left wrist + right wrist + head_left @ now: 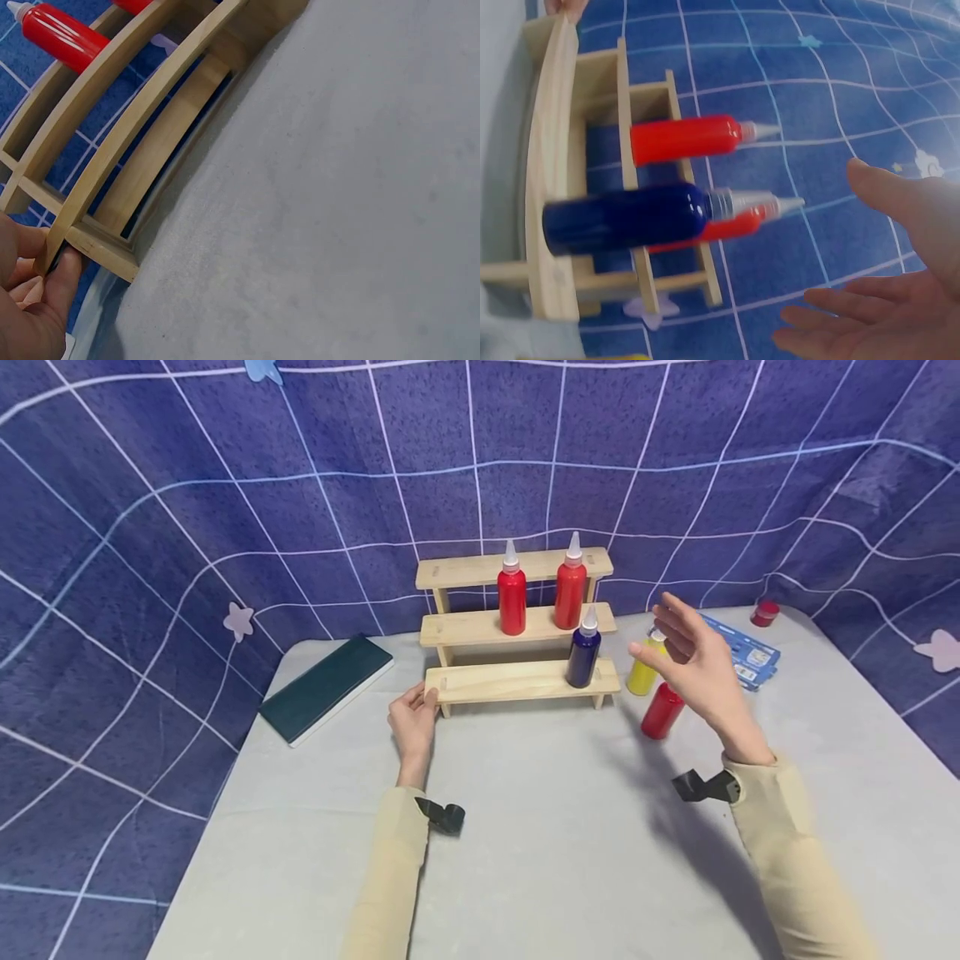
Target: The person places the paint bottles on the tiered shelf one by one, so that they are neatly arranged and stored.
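My left hand point(412, 722) pinches the left end of the lowest step of a three-tier wooden rack point(502, 683); the left wrist view shows thumb and fingers on either side of the board. On that step, near its right end, stands a dark blue squeeze bottle point(582, 660) with a clear pointed cap. Two red squeeze bottles point(512, 603) stand upright on the middle step. My right hand point(701, 672) is raised to the right of the rack, fingers apart and nothing held. Behind it, partly covered, are a yellow bottle point(641, 678) and another red bottle point(662, 712) on the table.
A dark green book-like item point(327, 687) lies left of the rack. Blue printed packaging point(738, 647) and a small red-lidded tub point(765, 613) sit at the back right. A blue gridded cloth point(420, 435) hangs right behind the table point(525, 843).
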Action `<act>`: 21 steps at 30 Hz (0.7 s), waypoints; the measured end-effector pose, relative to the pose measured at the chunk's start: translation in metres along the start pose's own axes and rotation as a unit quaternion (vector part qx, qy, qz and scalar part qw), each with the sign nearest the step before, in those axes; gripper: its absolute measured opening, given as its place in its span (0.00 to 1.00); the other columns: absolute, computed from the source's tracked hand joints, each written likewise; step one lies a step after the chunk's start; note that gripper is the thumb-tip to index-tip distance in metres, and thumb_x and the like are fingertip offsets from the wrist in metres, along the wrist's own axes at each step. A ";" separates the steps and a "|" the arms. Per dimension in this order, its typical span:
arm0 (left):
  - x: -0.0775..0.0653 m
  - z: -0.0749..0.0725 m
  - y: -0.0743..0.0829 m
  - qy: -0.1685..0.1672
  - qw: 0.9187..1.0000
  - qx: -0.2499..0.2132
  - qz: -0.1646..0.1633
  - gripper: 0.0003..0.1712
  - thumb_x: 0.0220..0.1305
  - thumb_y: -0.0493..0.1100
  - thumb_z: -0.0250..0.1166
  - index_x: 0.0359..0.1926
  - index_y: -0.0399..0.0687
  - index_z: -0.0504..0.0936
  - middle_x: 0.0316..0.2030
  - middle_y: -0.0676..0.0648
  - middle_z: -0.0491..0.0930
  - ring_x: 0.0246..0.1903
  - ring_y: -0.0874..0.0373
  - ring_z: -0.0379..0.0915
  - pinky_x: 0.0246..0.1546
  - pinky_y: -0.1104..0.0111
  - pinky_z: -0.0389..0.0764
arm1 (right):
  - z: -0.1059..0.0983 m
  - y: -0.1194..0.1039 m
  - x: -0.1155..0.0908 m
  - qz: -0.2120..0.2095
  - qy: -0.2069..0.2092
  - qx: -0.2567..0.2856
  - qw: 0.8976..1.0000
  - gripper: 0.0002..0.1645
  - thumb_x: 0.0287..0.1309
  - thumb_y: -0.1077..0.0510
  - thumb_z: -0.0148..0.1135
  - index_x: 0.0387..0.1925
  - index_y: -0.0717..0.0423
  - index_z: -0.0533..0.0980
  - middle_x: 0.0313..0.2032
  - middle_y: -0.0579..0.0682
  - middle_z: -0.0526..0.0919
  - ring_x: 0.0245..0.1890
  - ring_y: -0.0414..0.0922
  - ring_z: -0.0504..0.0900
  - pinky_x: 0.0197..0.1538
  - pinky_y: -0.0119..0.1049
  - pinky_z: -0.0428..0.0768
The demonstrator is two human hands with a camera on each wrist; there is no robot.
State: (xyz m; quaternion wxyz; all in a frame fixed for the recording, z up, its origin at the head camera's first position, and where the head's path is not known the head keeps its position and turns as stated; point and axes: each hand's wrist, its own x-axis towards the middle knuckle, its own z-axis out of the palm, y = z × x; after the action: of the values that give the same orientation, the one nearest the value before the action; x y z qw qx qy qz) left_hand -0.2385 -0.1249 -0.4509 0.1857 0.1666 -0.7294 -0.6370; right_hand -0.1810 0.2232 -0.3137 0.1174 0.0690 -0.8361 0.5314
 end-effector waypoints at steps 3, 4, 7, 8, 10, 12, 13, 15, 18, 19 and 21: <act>0.001 0.000 -0.001 -0.001 1.000 0.000 0.002 0.19 0.64 0.36 0.65 0.54 0.30 0.80 0.43 0.32 0.84 0.44 0.45 0.83 0.36 0.78 0.85 | -0.008 0.004 -0.005 0.010 0.014 -0.001 1.000 0.49 0.58 0.54 0.69 0.75 0.52 0.54 0.70 0.58 0.65 0.69 0.53 0.65 0.70 0.52 0.67; 0.001 0.000 -0.001 0.000 1.000 0.000 0.002 0.19 0.64 0.36 0.65 0.53 0.30 0.80 0.43 0.32 0.84 0.44 0.45 0.83 0.36 0.78 0.85 | -0.011 0.006 -0.007 0.012 0.016 -0.002 1.000 0.49 0.58 0.54 0.69 0.75 0.52 0.54 0.69 0.58 0.65 0.69 0.53 0.65 0.69 0.51 0.68; 0.001 0.000 -0.001 -0.002 1.000 -0.001 0.003 0.19 0.64 0.36 0.65 0.53 0.31 0.81 0.43 0.32 0.84 0.44 0.45 0.83 0.36 0.78 0.85 | -0.016 0.014 -0.012 0.012 0.028 -0.016 0.999 0.48 0.59 0.55 0.69 0.75 0.51 0.55 0.69 0.60 0.66 0.68 0.52 0.67 0.68 0.49 0.70; 0.002 0.000 -0.001 -0.002 1.000 -0.001 0.003 0.18 0.64 0.36 0.65 0.53 0.31 0.81 0.44 0.32 0.84 0.44 0.45 0.83 0.36 0.78 0.85 | -0.017 0.016 -0.014 0.009 0.033 -0.019 0.999 0.47 0.59 0.56 0.69 0.75 0.51 0.56 0.68 0.61 0.67 0.68 0.52 0.67 0.67 0.45 0.71; 0.002 0.000 -0.001 -0.001 1.000 -0.001 0.004 0.18 0.64 0.36 0.65 0.53 0.31 0.81 0.44 0.32 0.84 0.44 0.45 0.83 0.37 0.77 0.85 | -0.019 0.020 -0.016 0.006 0.046 -0.023 0.999 0.46 0.58 0.57 0.69 0.74 0.51 0.57 0.67 0.61 0.69 0.67 0.51 0.69 0.65 0.36 0.74; 0.002 0.000 0.000 0.000 1.000 0.001 0.006 0.18 0.64 0.36 0.64 0.53 0.31 0.81 0.44 0.32 0.84 0.45 0.45 0.83 0.37 0.77 0.85 | -0.022 0.023 -0.017 0.004 0.056 -0.024 0.998 0.45 0.58 0.58 0.69 0.74 0.52 0.58 0.66 0.62 0.69 0.66 0.50 0.70 0.62 0.28 0.75; 0.002 0.000 0.001 0.001 1.000 0.003 0.007 0.18 0.64 0.36 0.64 0.53 0.31 0.81 0.44 0.32 0.84 0.45 0.45 0.83 0.38 0.77 0.85 | -0.023 0.024 -0.018 0.004 0.058 -0.024 0.998 0.45 0.58 0.58 0.69 0.73 0.52 0.59 0.66 0.63 0.70 0.66 0.50 0.71 0.61 0.25 0.74; 0.002 0.000 0.001 0.002 1.000 0.004 0.006 0.18 0.64 0.36 0.64 0.53 0.31 0.81 0.44 0.32 0.84 0.44 0.45 0.83 0.38 0.76 0.85 | -0.025 0.028 -0.018 0.007 0.057 -0.032 0.998 0.45 0.58 0.57 0.69 0.73 0.53 0.58 0.66 0.63 0.70 0.66 0.51 0.71 0.61 0.28 0.75; 0.001 0.000 0.001 0.001 1.000 0.004 0.003 0.18 0.64 0.36 0.64 0.53 0.31 0.81 0.44 0.32 0.84 0.45 0.45 0.83 0.38 0.76 0.85 | -0.028 0.037 -0.021 0.021 0.044 -0.052 0.997 0.46 0.58 0.56 0.69 0.74 0.54 0.57 0.66 0.63 0.69 0.66 0.55 0.70 0.63 0.37 0.75; 0.001 0.000 0.000 0.001 1.000 0.003 0.001 0.18 0.64 0.36 0.64 0.54 0.31 0.81 0.44 0.32 0.84 0.45 0.45 0.83 0.38 0.77 0.85 | -0.028 0.041 -0.021 0.025 0.039 -0.057 0.997 0.47 0.58 0.56 0.69 0.74 0.55 0.56 0.66 0.63 0.69 0.66 0.57 0.69 0.63 0.40 0.75; 0.001 0.001 -0.001 0.000 1.000 0.002 -0.001 0.18 0.64 0.36 0.64 0.54 0.31 0.80 0.45 0.32 0.83 0.45 0.45 0.83 0.38 0.77 0.85 | -0.028 0.051 -0.023 0.033 0.028 -0.058 0.997 0.48 0.58 0.57 0.70 0.74 0.57 0.55 0.66 0.64 0.68 0.65 0.60 0.69 0.62 0.44 0.74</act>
State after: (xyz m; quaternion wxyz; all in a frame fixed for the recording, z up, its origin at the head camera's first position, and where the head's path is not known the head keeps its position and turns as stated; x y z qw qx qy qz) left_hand -0.2397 -0.1250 -0.4516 0.1847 0.1679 -0.7302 -0.6360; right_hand -0.1680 0.2698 -0.3532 0.1272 0.0194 -0.8638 0.4872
